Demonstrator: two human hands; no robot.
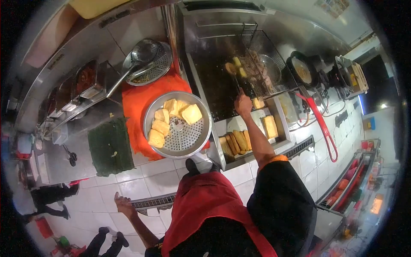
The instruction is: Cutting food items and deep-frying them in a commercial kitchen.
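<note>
My right hand (243, 103) is closed around the handle of a spoon-like utensil (230, 68), its rounded end over the dark oil of a steel fryer (208, 86). Pale yellow pieces (237, 62) lie beside that end, near a wire frying basket (257, 69) holding food. Browned slabs (236, 141) and a yellow block (270, 126) rest on the fryer's near ledge, below my right forearm. To the left, a perforated metal bowl (192, 138) holds several yellow tofu-like blocks (191, 114). My left hand (123, 203) hangs above the floor, fingers apart, holding nothing.
Under the bowl lies an orange cloth (138, 112); a dark green cloth (110, 147) is left of it. Skimmers (146, 51) sit behind. A wok (301, 69) and a long red handle (321, 122) are at the right. Other people's legs (102, 241) show at lower left.
</note>
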